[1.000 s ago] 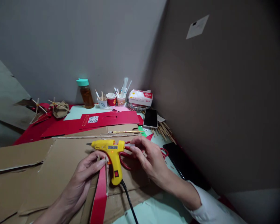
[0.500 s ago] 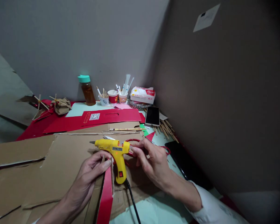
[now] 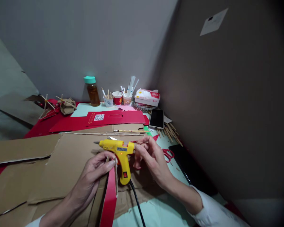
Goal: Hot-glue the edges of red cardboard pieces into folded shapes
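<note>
One strip [image 3: 110, 195] sat pinched in left fingers [image 3: 107, 168], one gun [image 3: 125, 164] just beside them, right fingers [image 3: 144, 153] bunched at its rear, catch unclear, seemingly the loading step, next likely calling for a straight push.

Bg: plain grey wall [image 3: 85, 41] fills upper L & top ctr, bluish-grey, w/ a tiny dark speck or two low down. Darker brown-grey wall [image 3: 227, 101] takes the R side; the two meet in a shadowy corner, slanting from top ctr to mid-frame. White notice [image 3: 214, 22] w/ small dark sq. is on the R wall, upper R, tilted in view. Far L: pale panel-like surface [image 3: 9, 72] w/ dark diag. line low down; wall or floor, can't tell. Table runs up to the back wall, w/ pale mint covering [image 3: 156, 214] at bottom ctr & red covering [image 3: 36, 129] mid-L. Light dim, esp. far R; extreme upper R nearly blk.
</note>
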`<state>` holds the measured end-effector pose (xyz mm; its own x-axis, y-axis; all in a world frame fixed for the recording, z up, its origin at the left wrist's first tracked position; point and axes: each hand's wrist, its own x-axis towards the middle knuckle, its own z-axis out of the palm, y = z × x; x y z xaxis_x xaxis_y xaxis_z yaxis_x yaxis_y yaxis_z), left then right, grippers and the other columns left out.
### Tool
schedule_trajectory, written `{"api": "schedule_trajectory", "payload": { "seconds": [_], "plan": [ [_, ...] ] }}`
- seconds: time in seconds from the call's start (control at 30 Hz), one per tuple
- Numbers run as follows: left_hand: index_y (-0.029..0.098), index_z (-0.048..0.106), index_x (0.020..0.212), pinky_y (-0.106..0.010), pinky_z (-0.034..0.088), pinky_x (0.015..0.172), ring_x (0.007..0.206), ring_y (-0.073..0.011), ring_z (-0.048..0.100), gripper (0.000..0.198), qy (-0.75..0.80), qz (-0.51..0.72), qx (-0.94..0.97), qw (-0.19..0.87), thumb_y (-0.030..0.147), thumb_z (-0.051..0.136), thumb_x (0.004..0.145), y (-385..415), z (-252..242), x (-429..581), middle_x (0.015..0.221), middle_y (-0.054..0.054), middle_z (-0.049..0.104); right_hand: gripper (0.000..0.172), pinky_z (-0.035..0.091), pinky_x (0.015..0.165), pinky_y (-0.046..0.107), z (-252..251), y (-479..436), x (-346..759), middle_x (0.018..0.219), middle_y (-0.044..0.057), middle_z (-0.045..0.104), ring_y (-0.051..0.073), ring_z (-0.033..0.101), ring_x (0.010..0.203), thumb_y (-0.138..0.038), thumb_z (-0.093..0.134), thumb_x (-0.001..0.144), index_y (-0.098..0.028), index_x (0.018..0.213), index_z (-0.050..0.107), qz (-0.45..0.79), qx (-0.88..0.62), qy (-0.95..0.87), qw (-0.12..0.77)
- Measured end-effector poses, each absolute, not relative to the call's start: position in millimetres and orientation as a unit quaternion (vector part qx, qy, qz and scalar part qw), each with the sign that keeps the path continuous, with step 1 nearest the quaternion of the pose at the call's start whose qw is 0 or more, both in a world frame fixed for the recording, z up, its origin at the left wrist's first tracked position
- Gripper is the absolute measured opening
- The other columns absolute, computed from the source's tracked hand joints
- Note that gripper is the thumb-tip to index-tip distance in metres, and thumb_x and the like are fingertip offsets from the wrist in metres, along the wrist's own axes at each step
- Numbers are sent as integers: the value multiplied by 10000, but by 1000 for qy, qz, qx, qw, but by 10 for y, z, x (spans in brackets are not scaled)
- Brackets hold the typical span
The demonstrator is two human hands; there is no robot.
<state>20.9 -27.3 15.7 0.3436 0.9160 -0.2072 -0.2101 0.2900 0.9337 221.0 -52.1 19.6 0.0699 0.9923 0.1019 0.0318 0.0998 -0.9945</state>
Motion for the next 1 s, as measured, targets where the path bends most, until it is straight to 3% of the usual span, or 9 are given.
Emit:
{"api": "schedule_trajectory", "payload": {
  "seconds": [0.17, 0.43, 0.63, 0.77, 0.9, 1.0],
  "plan": [
    [202, 724, 778, -222, 475, 741, 781, -145, 569, 105, 395, 413, 415, 708, 272, 801, 764, -264, 166, 215, 803, 5, 649, 340, 539, 836, 308, 253, -518, 2208, 1040, 40, 645, 181, 669, 936, -349, 773, 835, -207, 1054, 556, 497, -492, -510, 501],
    [214, 712, 756, -220, 480, 734, 752, -132, 574, 137, 373, 430, 391, 723, 273, 831, 720, -246, 224, 180, 799, 21, 653, 612, 534, 868, 309, 142, -471, 2130, 1046, 13, 654, 168, 676, 928, -362, 838, 751, -261, 1238, 481, 639, -384, -441, 500],
    [186, 753, 753, -202, 449, 739, 792, -148, 561, 196, 358, 408, 439, 716, 346, 854, 702, -281, 210, 188, 775, -3, 666, 364, 490, 908, 326, 38, -454, 2137, 1040, 30, 668, 185, 629, 959, -327, 826, 802, -216, 1107, 663, 661, -369, -449, 475],
    [196, 763, 765, -221, 435, 734, 786, -156, 553, 192, 361, 389, 458, 713, 369, 832, 724, -299, 191, 184, 779, -5, 667, 341, 500, 844, 303, 47, -468, 2113, 972, 37, 687, 185, 638, 913, -327, 827, 797, -180, 1083, 714, 665, -377, -437, 474],
    [197, 767, 740, -238, 419, 732, 783, -166, 547, 156, 369, 375, 470, 708, 341, 823, 720, -276, 188, 187, 759, -12, 663, 296, 506, 777, 237, 100, -508, 2109, 935, 11, 694, 138, 641, 840, -316, 800, 820, -201, 1079, 717, 639, -403, -409, 512],
    [192, 755, 674, -238, 416, 813, 942, -197, 566, 142, 378, 385, 469, 699, 315, 820, 703, -226, 193, 187, 913, -41, 701, 206, 481, 695, 170, 182, -520, 2199, 872, -20, 672, 87, 617, 754, -332, 749, 872, -222, 1043, 716, 593, -413, -405, 561]
  ]
}}
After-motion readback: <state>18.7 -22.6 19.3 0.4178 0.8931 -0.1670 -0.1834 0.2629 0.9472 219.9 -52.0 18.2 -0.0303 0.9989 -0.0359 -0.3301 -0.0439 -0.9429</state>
